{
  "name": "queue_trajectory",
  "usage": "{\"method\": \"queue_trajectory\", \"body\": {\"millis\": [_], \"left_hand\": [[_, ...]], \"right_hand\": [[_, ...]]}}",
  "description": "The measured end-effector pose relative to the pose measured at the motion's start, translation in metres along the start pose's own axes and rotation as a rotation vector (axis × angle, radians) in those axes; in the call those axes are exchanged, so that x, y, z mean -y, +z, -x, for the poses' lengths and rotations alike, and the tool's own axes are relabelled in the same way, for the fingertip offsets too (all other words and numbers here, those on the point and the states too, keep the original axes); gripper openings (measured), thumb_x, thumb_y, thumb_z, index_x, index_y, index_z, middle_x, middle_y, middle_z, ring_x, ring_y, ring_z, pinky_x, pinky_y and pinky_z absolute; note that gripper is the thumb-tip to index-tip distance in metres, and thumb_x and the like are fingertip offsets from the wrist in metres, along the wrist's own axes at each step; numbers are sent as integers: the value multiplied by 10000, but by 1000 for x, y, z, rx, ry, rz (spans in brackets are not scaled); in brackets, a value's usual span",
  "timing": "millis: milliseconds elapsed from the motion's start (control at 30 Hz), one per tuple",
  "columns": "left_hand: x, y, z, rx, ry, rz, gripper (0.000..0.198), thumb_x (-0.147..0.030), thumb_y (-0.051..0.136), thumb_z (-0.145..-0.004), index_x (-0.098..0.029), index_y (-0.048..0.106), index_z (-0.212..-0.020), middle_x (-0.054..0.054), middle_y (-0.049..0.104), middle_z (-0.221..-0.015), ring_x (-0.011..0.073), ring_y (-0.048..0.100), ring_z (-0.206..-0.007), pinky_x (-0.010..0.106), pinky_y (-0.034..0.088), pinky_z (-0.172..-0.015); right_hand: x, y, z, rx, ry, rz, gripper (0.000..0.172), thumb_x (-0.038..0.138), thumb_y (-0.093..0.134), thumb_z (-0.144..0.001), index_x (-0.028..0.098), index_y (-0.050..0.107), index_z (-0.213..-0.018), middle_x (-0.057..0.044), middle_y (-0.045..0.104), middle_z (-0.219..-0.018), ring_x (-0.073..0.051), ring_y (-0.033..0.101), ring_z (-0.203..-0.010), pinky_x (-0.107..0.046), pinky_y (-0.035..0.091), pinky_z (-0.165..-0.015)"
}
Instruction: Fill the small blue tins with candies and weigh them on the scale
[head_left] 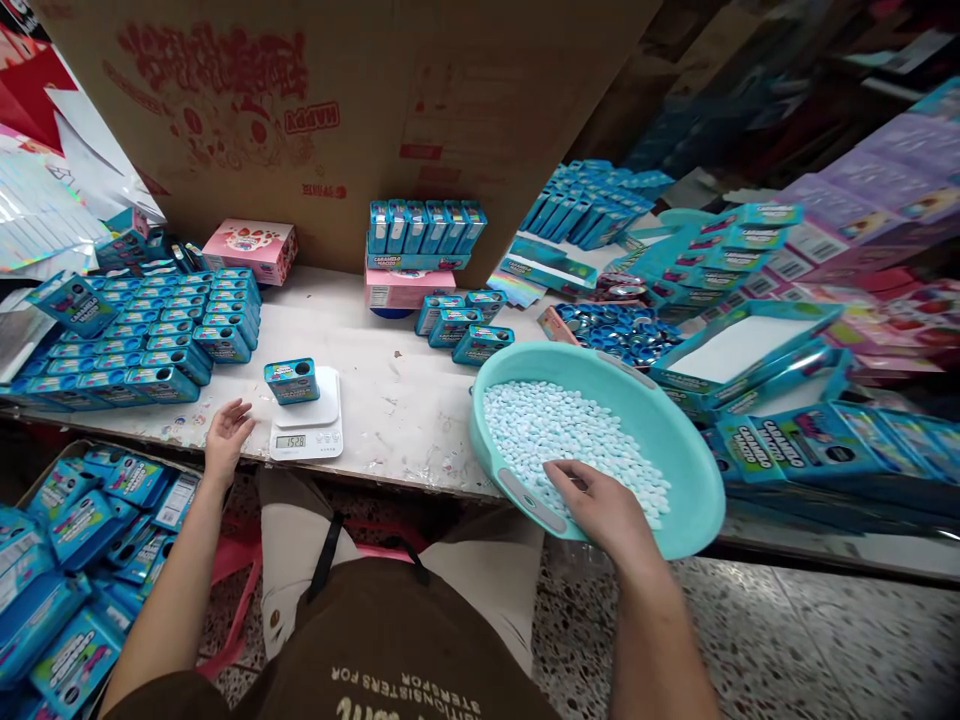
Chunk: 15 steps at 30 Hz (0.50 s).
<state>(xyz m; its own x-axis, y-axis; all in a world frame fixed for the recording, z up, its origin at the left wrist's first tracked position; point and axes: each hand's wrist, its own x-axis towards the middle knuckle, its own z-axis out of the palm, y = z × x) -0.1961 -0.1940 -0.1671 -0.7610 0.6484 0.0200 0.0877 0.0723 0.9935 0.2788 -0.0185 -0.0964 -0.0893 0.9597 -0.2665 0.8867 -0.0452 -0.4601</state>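
Note:
A small blue candy box (pixel 292 381) stands on the white digital scale (pixel 307 425), whose display looks to read 152.8. Just left of the scale is my left hand (pixel 229 435), holding nothing, its fingers loosely bent and apart. On the right, a turquoise basin (pixel 694 490) contains many pale blue-white candies (pixel 570 425). My right hand (pixel 604 505) reaches over the basin's near rim, palm down, with thumb and fingers drawn together at the candies. The undersides of those fingers are hidden, so how many candies they hold does not show.
Rows of blue boxes (pixel 161 340) stand at left. Below them, an open carton holds more boxes (pixel 90 530). Several boxes (pixel 461 325) stand behind the basin, near a pink box (pixel 409 288). A large cardboard carton (pixel 360 120) rises at the back. Blue lids (pixel 619 330) and display trays (pixel 742 350) crowd the right.

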Motion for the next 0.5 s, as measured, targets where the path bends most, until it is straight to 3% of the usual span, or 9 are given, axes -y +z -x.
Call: {"method": "queue_trajectory", "body": {"millis": [267, 400, 500], "left_hand": [[1, 0, 0, 5, -23, -4, 652, -474, 767, -595, -159, 536, -1118, 167, 613, -1170, 269, 541, -1181, 417, 433, -977], [-9, 6, -4, 18, -15, -7, 643, -442, 772, -599, -163, 541, -1131, 162, 612, -1173, 263, 536, -1184, 421, 410, -996], [-18, 11, -14, 11, 56, -20, 635, -439, 762, -610, -168, 544, -1140, 148, 615, -1168, 251, 541, -1177, 403, 409, -995]], "right_hand": [[-2, 3, 0, 14, -23, -2, 399, 523, 446, -755, 222, 696, -838, -82, 720, -960, -259, 642, -826, -298, 441, -647], [-4, 2, -1, 8, -34, 13, 379, 502, 456, -783, 224, 707, -843, -81, 720, -974, -253, 646, -835, -287, 437, -636], [-1, 1, -5, 74, -50, 52, 377, 472, 442, -826, 216, 709, -897, -76, 710, -1025, -241, 644, -883, -269, 432, -642]]}}
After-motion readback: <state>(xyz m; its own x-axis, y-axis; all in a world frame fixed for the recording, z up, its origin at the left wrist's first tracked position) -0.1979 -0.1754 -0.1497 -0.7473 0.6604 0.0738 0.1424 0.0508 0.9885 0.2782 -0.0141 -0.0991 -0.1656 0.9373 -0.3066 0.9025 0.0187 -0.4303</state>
